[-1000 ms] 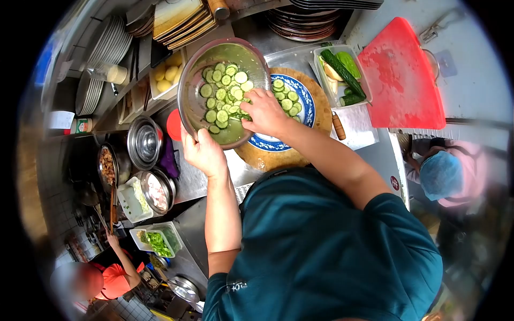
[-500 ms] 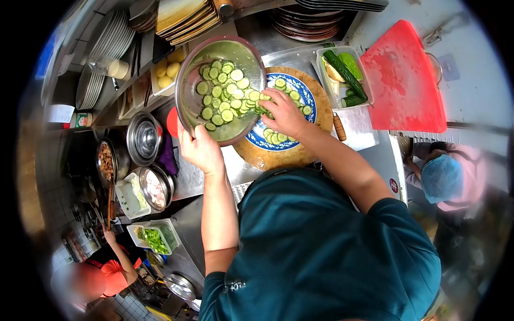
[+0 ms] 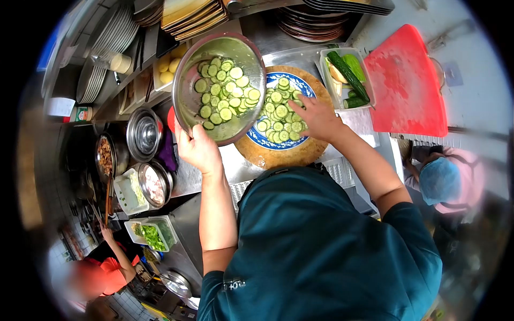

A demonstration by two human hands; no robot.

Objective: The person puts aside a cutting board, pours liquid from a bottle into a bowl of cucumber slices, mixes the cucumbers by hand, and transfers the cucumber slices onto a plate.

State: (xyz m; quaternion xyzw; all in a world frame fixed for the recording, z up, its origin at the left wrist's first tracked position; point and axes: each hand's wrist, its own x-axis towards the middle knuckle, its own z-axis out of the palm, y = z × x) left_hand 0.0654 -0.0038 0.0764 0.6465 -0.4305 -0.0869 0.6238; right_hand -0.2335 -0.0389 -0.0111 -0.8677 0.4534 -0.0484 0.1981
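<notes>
My left hand [image 3: 199, 150] grips the near rim of a large metal bowl [image 3: 187, 109], tilted toward the plate on its right. Many cucumber slices [image 3: 222, 88] lie inside it. Beside the bowl, a blue-and-white plate [image 3: 306, 88] rests on a round wooden chopping board [image 3: 321, 96], and the bowl's edge covers its left part. More cucumber slices [image 3: 281, 111] are spread over the plate. Over the plate's right side is my right hand [image 3: 317, 119], its fingers apart at the edge of the slices, holding nothing.
A plastic container [image 3: 371, 80] of whole cucumbers stands behind the board, beside a red cutting board [image 3: 409, 85]. Metal bowls [image 3: 144, 134] and food tubs [image 3: 165, 230] line the left. Stacked plates [image 3: 310, 24] sit at the back. One person [image 3: 110, 275] is lower left, another [image 3: 444, 179] right.
My right hand has left the bowl's lip and moved right over the plate, its fingers spreading. More cucumber slices now show on the plate. My left hand still holds the bowl.
</notes>
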